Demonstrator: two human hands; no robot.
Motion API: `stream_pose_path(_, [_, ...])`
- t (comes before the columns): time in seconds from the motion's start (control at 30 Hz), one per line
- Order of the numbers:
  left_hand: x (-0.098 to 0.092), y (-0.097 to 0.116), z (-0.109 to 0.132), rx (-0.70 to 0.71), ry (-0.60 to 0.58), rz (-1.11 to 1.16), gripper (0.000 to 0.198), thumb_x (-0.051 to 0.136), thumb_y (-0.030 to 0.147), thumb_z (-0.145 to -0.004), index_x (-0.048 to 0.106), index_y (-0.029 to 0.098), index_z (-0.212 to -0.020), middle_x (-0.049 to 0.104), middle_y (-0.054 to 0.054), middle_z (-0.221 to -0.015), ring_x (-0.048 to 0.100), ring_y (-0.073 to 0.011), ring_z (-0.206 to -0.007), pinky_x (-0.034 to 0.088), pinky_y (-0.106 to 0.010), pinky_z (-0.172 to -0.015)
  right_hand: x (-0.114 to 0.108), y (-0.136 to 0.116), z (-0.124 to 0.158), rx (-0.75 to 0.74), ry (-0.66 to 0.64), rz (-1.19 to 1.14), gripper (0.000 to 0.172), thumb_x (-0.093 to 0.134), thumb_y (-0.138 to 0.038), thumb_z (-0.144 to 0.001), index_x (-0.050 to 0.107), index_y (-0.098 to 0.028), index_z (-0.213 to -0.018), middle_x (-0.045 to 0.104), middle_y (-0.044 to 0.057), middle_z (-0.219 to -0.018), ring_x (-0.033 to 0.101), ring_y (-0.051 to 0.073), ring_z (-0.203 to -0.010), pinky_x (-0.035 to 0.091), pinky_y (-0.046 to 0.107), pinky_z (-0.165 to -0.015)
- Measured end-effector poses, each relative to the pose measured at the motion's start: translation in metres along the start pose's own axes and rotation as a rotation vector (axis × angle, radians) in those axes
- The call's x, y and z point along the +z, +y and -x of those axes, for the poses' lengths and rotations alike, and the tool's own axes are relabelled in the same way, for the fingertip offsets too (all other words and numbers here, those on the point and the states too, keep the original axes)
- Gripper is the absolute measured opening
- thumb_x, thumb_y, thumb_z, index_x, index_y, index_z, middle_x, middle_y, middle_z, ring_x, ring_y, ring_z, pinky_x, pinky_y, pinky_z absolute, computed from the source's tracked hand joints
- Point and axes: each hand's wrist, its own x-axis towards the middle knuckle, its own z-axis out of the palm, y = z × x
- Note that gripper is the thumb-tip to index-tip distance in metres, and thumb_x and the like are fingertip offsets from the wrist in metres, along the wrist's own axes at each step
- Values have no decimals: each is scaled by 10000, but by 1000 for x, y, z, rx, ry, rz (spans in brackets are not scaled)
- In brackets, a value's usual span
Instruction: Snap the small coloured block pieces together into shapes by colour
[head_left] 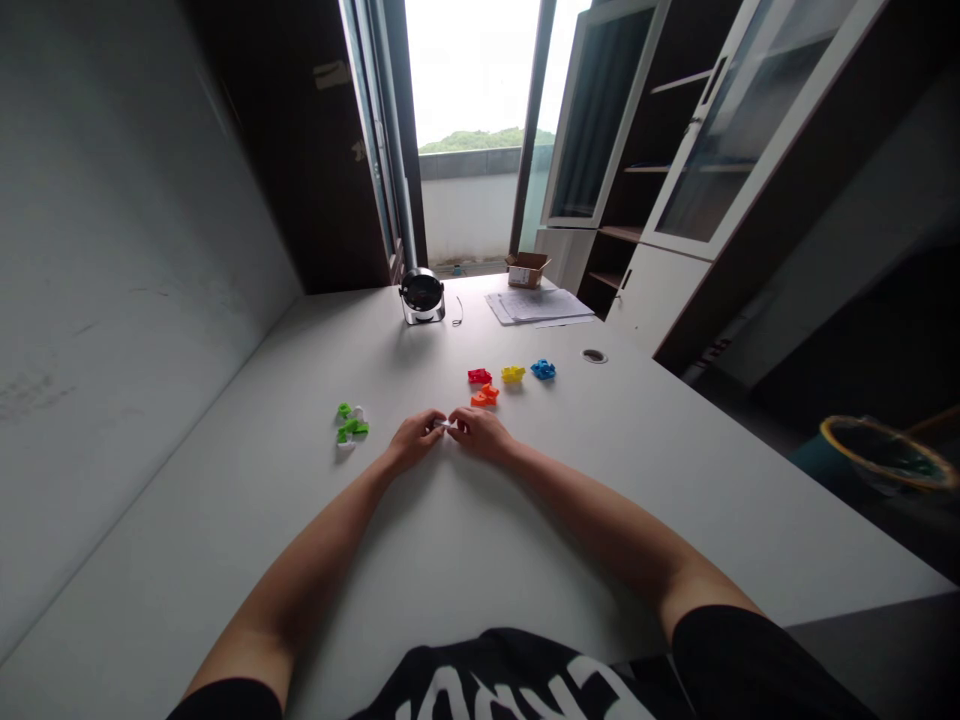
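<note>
Both my hands meet in the middle of the white table (525,540). My left hand (415,437) and my right hand (480,432) pinch a small white piece (445,425) between their fingertips. Just beyond my right hand lies an orange piece (485,396). Further back lie a red piece (479,376), a yellow piece (513,373) and a blue piece (543,369) in a row. To the left of my left hand sit green and white pieces (350,425).
A small black round device (421,295) stands at the far end, with a stack of papers (538,304) and a cardboard box (527,268) to its right. A cable hole (594,355) is in the tabletop. A wall runs along the left; cabinets and a basket (885,455) are on the right.
</note>
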Motion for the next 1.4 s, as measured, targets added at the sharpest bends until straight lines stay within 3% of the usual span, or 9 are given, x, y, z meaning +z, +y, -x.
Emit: stream_pose_path(1.4, [1,-1,0,6,7,8,228,572,281,-864,685,216,-1050,676,9,-825,570,-133,-713,430,-222,-674,0,0,0,-2,-2,0,124,646,-305,-895,680,-212,-969,667,12,-830,550,126,-711,340,233,-640])
